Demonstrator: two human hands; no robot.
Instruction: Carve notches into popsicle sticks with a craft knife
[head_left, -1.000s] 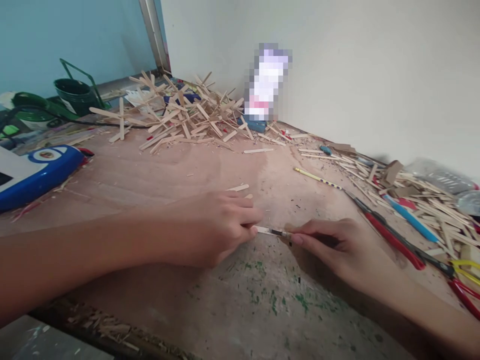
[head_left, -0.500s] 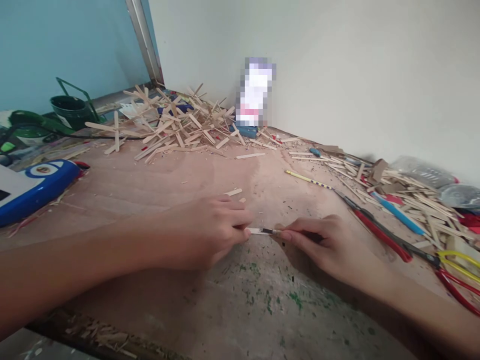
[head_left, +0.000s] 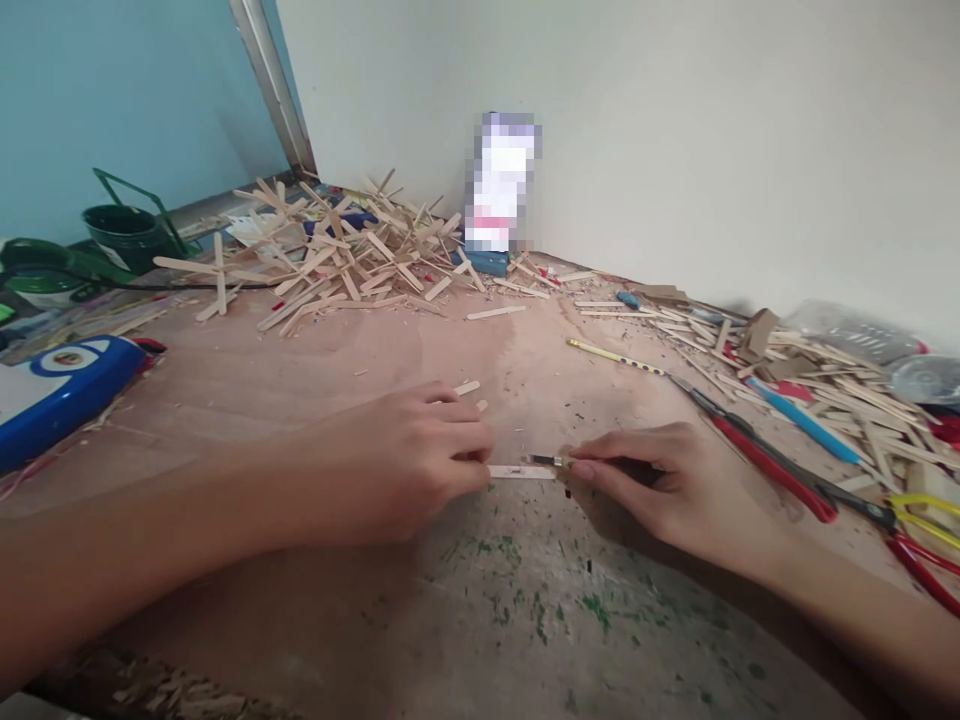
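Observation:
A pale popsicle stick (head_left: 536,473) lies flat on the worn wooden table (head_left: 480,610), with a small dark notch near its middle. My left hand (head_left: 431,455) presses the stick's left end down, fingers curled together over it. Between the thumb and forefinger of my right hand (head_left: 656,475) is a small craft knife (head_left: 551,461), its dark, thin blade pointing left. The blade hovers close along the stick's far edge; whether they touch I cannot tell. My right fingers hide most of the knife's handle. Behind my left hand, another popsicle stick (head_left: 466,387) partly shows.
Crossed popsicle sticks (head_left: 360,250) heap up at the back left, beside a lit phone (head_left: 499,180) leaning on the wall. Toward the right lie a yellow pencil (head_left: 611,354), red-handled scissors (head_left: 780,470), a blue pen (head_left: 802,420) and more sticks. A blue-and-white object (head_left: 67,390) sits left.
The blade has lifted off the stick's middle and shifted slightly right and back, uncovering the notch and more of the stick. My left hand still holds the stick down. The view has shifted slightly.

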